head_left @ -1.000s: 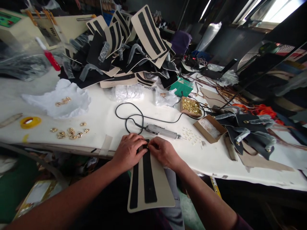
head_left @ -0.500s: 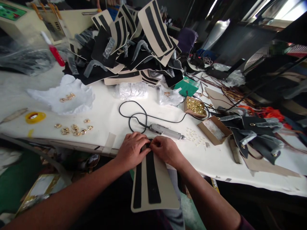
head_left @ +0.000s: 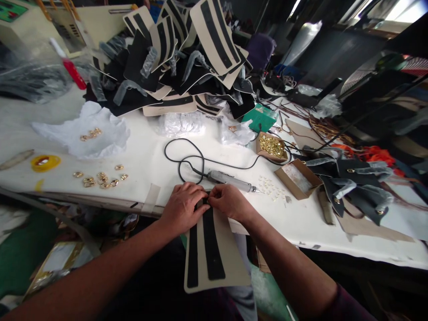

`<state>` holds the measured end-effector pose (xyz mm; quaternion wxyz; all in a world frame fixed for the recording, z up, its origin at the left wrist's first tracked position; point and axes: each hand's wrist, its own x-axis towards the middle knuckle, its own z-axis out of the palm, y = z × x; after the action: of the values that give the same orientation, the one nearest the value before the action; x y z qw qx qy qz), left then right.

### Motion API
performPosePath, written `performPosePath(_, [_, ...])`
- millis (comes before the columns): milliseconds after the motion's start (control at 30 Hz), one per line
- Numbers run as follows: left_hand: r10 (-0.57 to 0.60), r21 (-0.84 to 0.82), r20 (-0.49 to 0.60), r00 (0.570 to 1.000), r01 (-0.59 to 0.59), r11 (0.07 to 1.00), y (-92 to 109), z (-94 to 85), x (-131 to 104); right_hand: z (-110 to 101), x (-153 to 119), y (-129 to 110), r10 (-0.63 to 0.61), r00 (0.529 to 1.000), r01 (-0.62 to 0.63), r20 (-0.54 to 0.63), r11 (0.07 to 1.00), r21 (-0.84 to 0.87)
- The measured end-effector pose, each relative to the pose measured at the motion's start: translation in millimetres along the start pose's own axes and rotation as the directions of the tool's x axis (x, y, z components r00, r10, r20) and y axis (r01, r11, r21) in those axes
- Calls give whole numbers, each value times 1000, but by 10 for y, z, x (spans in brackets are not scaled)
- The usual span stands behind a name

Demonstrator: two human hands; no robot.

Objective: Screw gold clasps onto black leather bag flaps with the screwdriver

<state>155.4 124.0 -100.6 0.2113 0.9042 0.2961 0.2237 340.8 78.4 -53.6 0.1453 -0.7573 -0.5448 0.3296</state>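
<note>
A beige panel (head_left: pixel 230 258) with two black strips hangs over the table's front edge toward my lap. My left hand (head_left: pixel 183 206) lies over its upper left part, fingers closed on it. At the panel's top, the fingertips of my right hand (head_left: pixel 227 201) are pinched together beside my left thumb; whatever they hold is too small to make out. Just behind my hands lies a grey electric screwdriver (head_left: pixel 230 180) with a black cable, its tip pointing right at small scattered pieces (head_left: pixel 272 188).
Striped panels (head_left: pixel 216 38) are piled at the back. Gold clasps (head_left: pixel 102 179) and yellow tape (head_left: pixel 45 162) lie left. A box of gold parts (head_left: pixel 272 147), an open cardboard box (head_left: pixel 298 178) and black pieces (head_left: pixel 354 178) with wrapped straps stand or lie right.
The view has shifted slightly. Both hands stay at the top of the panel, my right hand turned a little, its fingers still pinched.
</note>
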Motion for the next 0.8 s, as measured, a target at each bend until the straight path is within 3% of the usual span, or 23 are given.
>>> performPosePath(167, [-2, -8, -8, 1000, 2, 1000, 13, -9, -4, 46, -67, 56, -14, 999, 17, -33, 995, 97])
performPosePath(333, [14, -9, -22, 1000, -15, 1000, 6, 2, -4, 14, 7, 165, -34, 998, 21, 53, 976, 219])
performPosePath(600, [20, -11, -25, 999, -21, 1000, -5, 10, -10, -30, 25, 167, -97, 991, 78, 96, 980, 185])
performPosePath(800, [18, -13, -23, 1000, -18, 1000, -4, 6, -9, -13, -56, 152, -139, 990, 133, 33, 980, 149])
